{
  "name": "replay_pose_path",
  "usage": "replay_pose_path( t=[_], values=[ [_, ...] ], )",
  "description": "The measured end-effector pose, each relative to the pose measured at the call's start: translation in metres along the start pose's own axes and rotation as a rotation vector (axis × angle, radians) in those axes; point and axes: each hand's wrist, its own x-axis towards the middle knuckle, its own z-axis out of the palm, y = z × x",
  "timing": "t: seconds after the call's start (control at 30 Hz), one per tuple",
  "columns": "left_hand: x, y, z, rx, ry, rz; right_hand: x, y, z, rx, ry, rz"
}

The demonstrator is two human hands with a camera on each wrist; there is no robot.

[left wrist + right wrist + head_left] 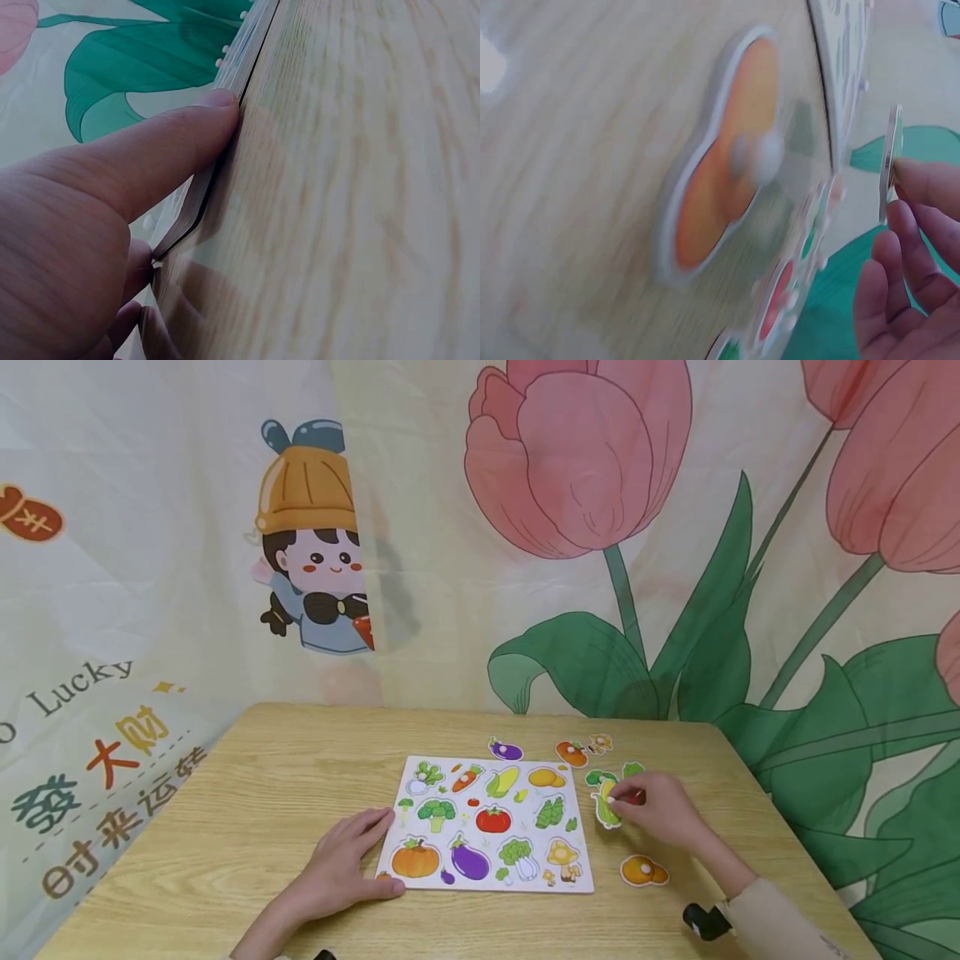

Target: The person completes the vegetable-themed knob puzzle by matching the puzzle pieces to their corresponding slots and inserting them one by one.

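My right hand (656,810) pinches a corn puzzle piece (604,812) just above the table, right of the puzzle board. In the right wrist view the piece (889,165) is seen edge-on between thumb and fingers. My left hand (337,864) rests at the left side of the white vegetable puzzle board (487,889), thumb on its lower left corner and fingers along the left edge. The board's edge (196,199) lies under the thumb in the left wrist view. A red piece (637,797) is partly hidden behind my right hand.
An orange potato-like piece (637,870) lies nearer to me at the right. Beyond the board are an eggplant piece (510,752), a pumpkin piece (570,754) and a mushroom piece (601,743). Green pieces (633,769) lie by my right hand. A printed cloth (435,635) hangs behind the wooden table (262,793).
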Motion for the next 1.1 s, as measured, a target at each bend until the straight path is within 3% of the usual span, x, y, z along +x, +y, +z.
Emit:
replay_pose_path(
  t=[0.4, 0.63, 1.1],
  values=[
    [0.001, 0.001, 0.0, 0.007, 0.006, 0.015, 0.026, -0.032, 0.031, 0.122, 0.046, 0.083],
    [0.0, 0.002, 0.0, -0.003, 0.007, 0.009, 0.041, -0.051, 0.052, 0.141, 0.091, 0.104],
    [0.0, 0.002, 0.0, 0.011, 0.008, 0.005, 0.069, -0.081, 0.084, 0.185, 0.101, 0.17]
  ],
)
